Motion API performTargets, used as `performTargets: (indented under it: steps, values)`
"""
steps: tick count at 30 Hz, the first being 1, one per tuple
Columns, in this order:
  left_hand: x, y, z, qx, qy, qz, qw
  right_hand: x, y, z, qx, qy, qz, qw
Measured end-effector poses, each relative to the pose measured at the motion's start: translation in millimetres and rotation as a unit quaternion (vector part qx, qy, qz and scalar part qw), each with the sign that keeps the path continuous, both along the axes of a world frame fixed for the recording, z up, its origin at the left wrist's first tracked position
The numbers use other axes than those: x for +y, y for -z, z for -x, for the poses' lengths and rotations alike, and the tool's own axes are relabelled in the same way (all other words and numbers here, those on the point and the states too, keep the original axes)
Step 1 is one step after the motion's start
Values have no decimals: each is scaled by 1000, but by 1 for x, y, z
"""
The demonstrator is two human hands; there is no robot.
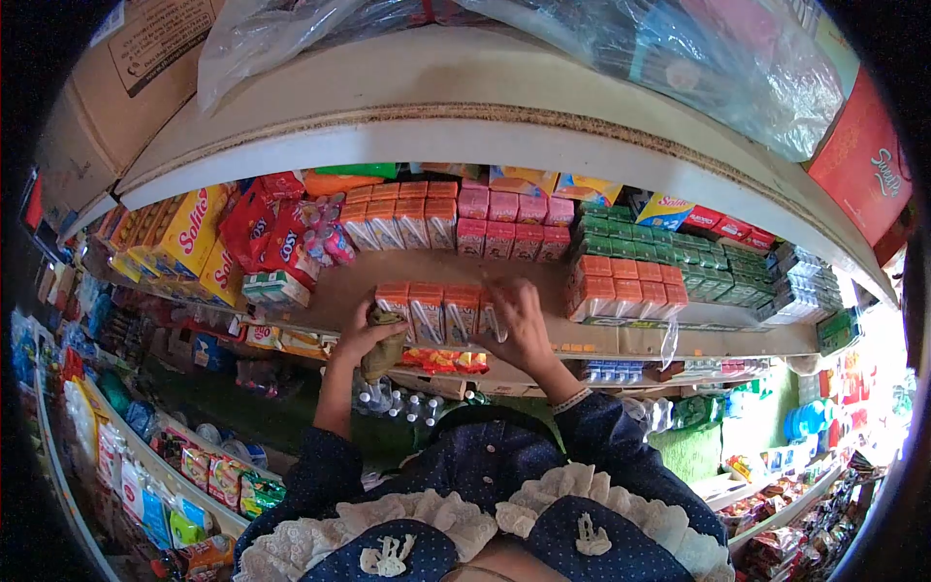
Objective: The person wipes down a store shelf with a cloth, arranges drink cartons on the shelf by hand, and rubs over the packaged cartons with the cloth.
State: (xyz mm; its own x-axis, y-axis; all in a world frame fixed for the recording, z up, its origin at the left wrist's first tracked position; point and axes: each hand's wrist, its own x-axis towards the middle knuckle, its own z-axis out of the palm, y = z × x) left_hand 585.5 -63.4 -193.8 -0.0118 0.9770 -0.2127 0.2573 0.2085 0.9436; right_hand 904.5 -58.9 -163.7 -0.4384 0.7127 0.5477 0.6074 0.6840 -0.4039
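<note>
Far left on the shelf (354, 274), yellow boxes (184, 242) stand next to red bags (281, 233). Small white-and-green cartons (276, 288) sit at the near side of the bags.

The left hand (357, 338) is closed around an olive cloth (382, 359). Its fingertips are at the left end of a row of orange-topped cartons (443, 315). This row stands upright at the near edge of the shelf, between the two hands and directly in front of the person.

The right hand (524, 327) is partly open, with bent fingers at the right end of the row. Whether it grips firmly or only steadies the row cannot be told.

Beyond the row, exposed shelf surface separates it from the far orange cartons (400, 221) and, to their right, the pink cartons (512, 231). Right of the right hand, an orange block (626, 289) stands near the shelf edge, with green cartons (703, 260) beyond and to its right.

Status, as judged: partway. The far and right-hand blocks are stacked in close order and free of both hands. The near row remains to be released and is apart from the far stacks.
</note>
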Motion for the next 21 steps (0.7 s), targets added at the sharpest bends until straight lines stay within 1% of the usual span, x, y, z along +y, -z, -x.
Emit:
performTargets:
  steps: [1,2,3,4,6,7,8,10,11,12,13,14,15,16,17,18,20,21]
  values:
    - [-7,2,-4,2,2,2,1000,1,-4,0,54,18,25,998]
    - [-14,4,-8,-2,-21,-43,999,3,-7,-2,109,37,48,992]
    - [-17,4,-13,-6,-43,-90,995,10,-4,-8,105,-28,72,991]
    - [-15,2,-18,-5,-37,-94,995,11,-5,-11,106,-22,68,992]
    - [-14,-10,-32,16,0,-157,987,11,-13,-15,68,-12,89,994]
    - [-7,-8,-38,-3,13,-165,986,14,-15,-20,69,-8,88,994]
    - [4,-4,-46,-4,16,-167,986,21,-18,-28,67,13,65,996]
    - [27,-1,-68,28,26,-234,971,35,-30,-46,63,34,40,997]
    - [37,-4,-81,25,28,-235,971,41,-40,-55,7,74,0,997]
    - [47,-9,-94,55,25,-233,970,45,-46,-63,-48,115,-40,991]
    - [55,-14,-106,85,23,-232,969,51,-51,-70,-49,118,-41,991]
    - [65,-15,-117,83,26,-234,968,58,-55,-77,-82,149,-59,984]
    - [76,-13,-127,85,8,-307,948,61,-58,-81,-116,179,-77,974]
    - [84,-11,-133,86,-12,-378,922,62,-58,-83,-117,182,-80,973]
    - [85,-14,-133,62,-8,-297,953,65,-59,-81,-130,190,-84,969]
    - [94,-3,-131,60,-8,-302,951,70,-58,-80,-142,198,-89,966]
    - [108,24,-128,125,-64,-318,938,78,-48,-78,-155,198,-76,965]
    - [107,31,-127,126,-68,-319,937,76,-44,-76,-153,213,-73,962]
